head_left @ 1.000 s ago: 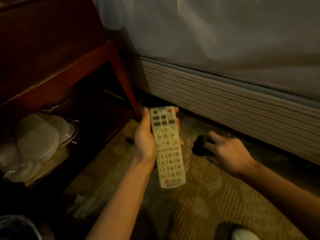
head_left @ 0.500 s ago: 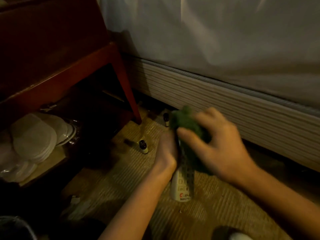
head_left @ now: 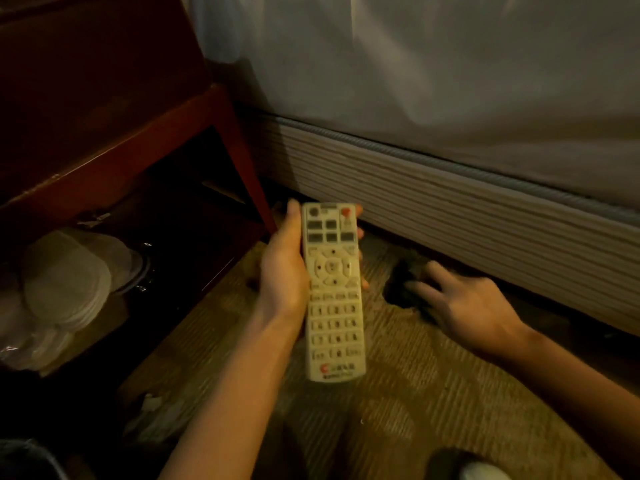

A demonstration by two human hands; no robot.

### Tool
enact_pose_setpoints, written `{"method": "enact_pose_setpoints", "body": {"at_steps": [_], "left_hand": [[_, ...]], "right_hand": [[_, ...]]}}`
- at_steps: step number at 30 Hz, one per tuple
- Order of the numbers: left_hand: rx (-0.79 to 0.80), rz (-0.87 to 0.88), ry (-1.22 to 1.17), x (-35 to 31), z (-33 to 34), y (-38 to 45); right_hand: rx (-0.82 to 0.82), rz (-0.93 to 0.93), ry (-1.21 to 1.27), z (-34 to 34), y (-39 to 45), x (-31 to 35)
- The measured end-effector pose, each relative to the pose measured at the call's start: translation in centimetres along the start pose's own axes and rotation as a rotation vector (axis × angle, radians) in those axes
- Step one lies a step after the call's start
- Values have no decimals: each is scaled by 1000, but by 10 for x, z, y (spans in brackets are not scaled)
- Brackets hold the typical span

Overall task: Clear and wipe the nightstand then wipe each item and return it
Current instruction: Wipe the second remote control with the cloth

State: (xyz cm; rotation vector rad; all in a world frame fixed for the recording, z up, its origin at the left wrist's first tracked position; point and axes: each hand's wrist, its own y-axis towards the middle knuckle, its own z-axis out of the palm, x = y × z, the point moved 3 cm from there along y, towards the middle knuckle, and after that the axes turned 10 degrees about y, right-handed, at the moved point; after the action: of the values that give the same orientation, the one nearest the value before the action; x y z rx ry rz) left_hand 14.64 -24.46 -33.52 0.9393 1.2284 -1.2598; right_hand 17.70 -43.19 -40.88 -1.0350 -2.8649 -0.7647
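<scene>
Lower shelf of nightstand (head_left: 114, 174): holds pale round slippers (head_left: 65, 275) in clear wrapping, stacked at the shelf's left end; more crinkled wrapping (head_left: 20, 351) below them toward the front edge.
Nightstand leg (head_left: 242, 161): red-brown, slanting down to the carpet just left of the remote's top.
Remote (head_left: 332, 292): cream, buttons facing up, held lengthwise above the carpet, top end toward the bed base, logo end toward the camera.
Left hand (head_left: 287, 271): wrapped round the remote's upper half, thumb along its left edge, fingertips curling out on the right edge.
Right hand (head_left: 467, 310): palm down on the carpet near the bed base, fingers spread, tips on a dark cloth (head_left: 403, 285); blurred, so cannot tell whether pinching or only touching.
Dark cloth: bunched on the carpet, right of the remote, close to the bed base.
Carpet (head_left: 415, 393): tan, ribbed weave.
Bed base (head_left: 450, 216): striped fabric side with grey piping, white sheet (head_left: 415, 64) hanging above.
Bottom edge: dark and white shape (head_left: 474, 469), unclear what.
</scene>
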Motion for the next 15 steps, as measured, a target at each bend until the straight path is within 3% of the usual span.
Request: {"method": "enact_pose_setpoints", "body": {"at_steps": [2,6,11,15], "left_hand": [[74,111,32,-21,2,1],[121,168,60,-32,14,0],[42,77,12,-22,13,2],[36,-3,-56,-13,14,4]], "right_hand": [[14,201,132,1,-8,-11],[-243,468,498,-26,13,-2],[-506,433,725,-71,41,29],[-551,277,769,-90,53,58]]}}
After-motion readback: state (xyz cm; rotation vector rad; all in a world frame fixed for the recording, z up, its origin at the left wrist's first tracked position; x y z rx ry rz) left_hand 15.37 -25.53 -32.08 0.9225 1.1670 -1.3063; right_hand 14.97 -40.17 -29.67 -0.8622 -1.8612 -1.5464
